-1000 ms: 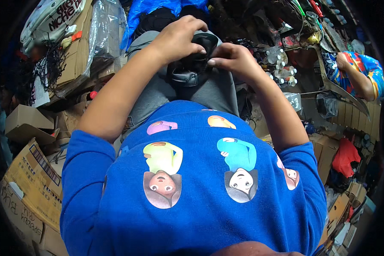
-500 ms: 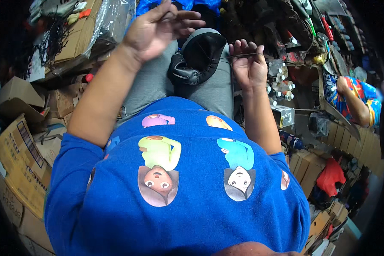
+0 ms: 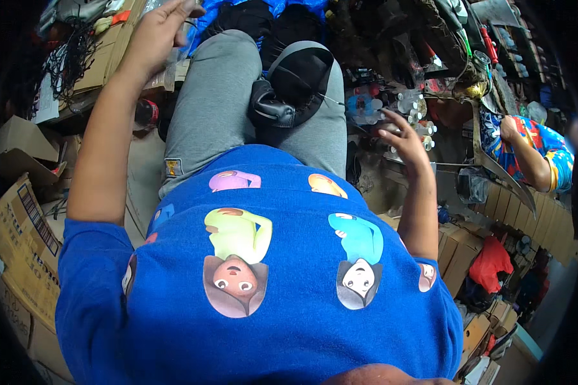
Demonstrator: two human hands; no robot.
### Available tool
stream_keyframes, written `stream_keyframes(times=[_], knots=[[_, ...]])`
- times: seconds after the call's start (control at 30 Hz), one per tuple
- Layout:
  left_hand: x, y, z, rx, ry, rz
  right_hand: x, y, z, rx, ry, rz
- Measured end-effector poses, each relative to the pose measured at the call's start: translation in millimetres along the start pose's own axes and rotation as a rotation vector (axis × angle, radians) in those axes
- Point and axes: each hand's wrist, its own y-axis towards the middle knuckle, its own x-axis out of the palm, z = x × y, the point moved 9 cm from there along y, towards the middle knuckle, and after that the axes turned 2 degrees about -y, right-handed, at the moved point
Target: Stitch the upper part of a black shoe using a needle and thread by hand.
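A black shoe upper [image 3: 273, 109] with a dark lining and a grey-edged rim rests in my lap, between my thighs. A thin, pale, needle-like piece [image 3: 331, 100] sticks out from its right edge. My left hand [image 3: 170, 22] is raised at the upper left, away from the shoe, with its fingers pinched together. What they hold is too small to make out. To the right of the shoe, my right hand [image 3: 401, 138] hangs apart from it, index finger stretched and fingers spread. A faint dark line runs by its fingertips; I cannot tell whether it is held.
Plastic bottles [image 3: 420, 119] stand beyond my right hand. A dark bottle with a red label [image 3: 146, 114] is by my left forearm. Cardboard boxes [image 3: 29, 151] stack at the left. Another person in a bright patterned garment [image 3: 546, 144] sits at the far right.
My left hand has moved up and left, away from the shoe. My right hand has moved right and down, its fingers spreading; the thin dark rod across it no longer shows clearly.
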Motion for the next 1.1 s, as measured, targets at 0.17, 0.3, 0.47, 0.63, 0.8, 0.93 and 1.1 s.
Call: stream_keyframes(times=[0.17, 0.3, 0.47, 0.63, 0.8, 0.93, 1.1], knots=[[126, -72, 40, 0.601, 0.573, -0.289, 26, 15, -105, -0.489, 0.132, -0.166], [167, -72, 3, 0.652, 0.769, -0.388, 62, 34, -146, -0.598, -0.379, -0.048], [170, -66, 9, 0.793, 0.605, -0.592, 73, 46, -122, -0.390, -0.193, -0.113], [161, -57, 11, 0.715, 0.675, -0.643, 77, 46, -116, -0.458, -0.057, 0.018], [139, -9, 6, 0.299, 0.081, -0.434, 44, 11, -122, -0.563, 0.004, 0.260], [178, 1, 13, 0.512, 0.216, -0.419, 82, 6, -108, -0.406, 0.031, -0.260], [196, 6, -6, 0.435, 0.232, -0.453, 75, -6, -111, -0.454, -0.221, -0.241]])
